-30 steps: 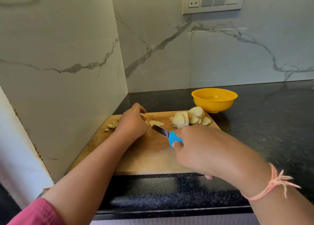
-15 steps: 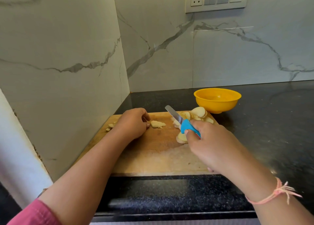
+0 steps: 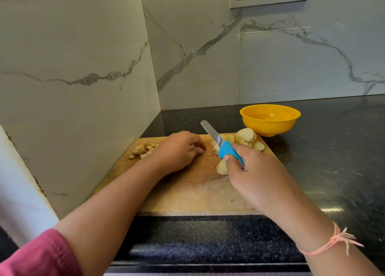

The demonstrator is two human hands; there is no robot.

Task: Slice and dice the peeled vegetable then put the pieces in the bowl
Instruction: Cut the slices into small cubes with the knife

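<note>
The right hand is gripping the knife handle. The left hand is resting on the board, fingers curled; whether they are pinching anything, cannot tell. The slices are lying far right near the bowl: probably light, stiff, slippery; hold by the edges.

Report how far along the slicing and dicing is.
Done: pale round vegetable slices lie piled at the wooden cutting board's far right, and a small heap of diced cubes sits far left. In hand: the right hand holds the blue-handled knife, blade raised; the left hand rests curled on the board. Left: dicing the slices and filling the yellow plastic bowl, which looks empty.
</note>
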